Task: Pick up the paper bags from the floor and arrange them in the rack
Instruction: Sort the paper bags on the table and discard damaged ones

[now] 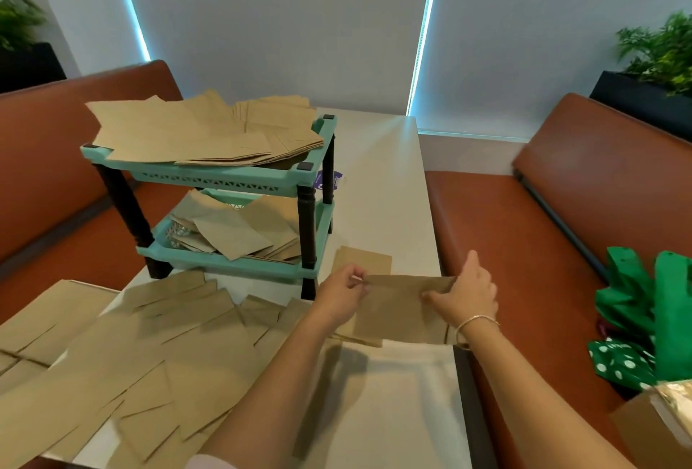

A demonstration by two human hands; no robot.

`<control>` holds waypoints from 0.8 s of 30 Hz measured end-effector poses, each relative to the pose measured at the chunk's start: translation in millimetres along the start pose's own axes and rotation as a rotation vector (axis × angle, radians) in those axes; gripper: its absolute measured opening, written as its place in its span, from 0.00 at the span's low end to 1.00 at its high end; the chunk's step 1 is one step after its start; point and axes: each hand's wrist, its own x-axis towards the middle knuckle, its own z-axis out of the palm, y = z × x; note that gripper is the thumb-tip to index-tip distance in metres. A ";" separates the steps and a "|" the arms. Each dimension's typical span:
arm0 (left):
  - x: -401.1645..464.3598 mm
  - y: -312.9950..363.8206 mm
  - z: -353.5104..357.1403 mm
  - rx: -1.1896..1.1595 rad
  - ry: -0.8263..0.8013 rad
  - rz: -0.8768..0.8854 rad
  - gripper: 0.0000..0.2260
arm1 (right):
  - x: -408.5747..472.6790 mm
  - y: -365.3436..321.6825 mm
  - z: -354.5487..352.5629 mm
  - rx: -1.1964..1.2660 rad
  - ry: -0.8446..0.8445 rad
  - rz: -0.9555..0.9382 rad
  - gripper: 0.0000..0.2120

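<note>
Both arms reach forward, bare, side by side. The left hand has its fingers curled in, pinching the left end of the top edge of a flat paper bag. The right hand pinches the right end of the same edge, with its thumb pointing toward the left hand and one finger sticking up. A thin bracelet sits on the right wrist. The hands are near each other, with the bag between them.

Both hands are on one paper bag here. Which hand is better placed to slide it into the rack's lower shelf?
Probably the left hand: it pinches the paper bag at the edge nearest the rack, just in front of its lower shelf. The right hand holds the far edge.
</note>
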 end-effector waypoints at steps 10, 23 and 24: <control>10.3 -12.2 7.4 -0.309 0.079 -0.101 0.05 | 12.9 25.4 -18.9 0.446 -0.119 0.275 0.38; 29.8 -22.3 30.6 0.830 0.178 -0.311 0.32 | 9.7 0.6 -24.8 0.094 0.274 -0.106 0.11; 31.7 -22.0 30.9 0.826 0.178 -0.333 0.33 | 8.4 0.5 -26.3 0.095 0.287 -0.111 0.11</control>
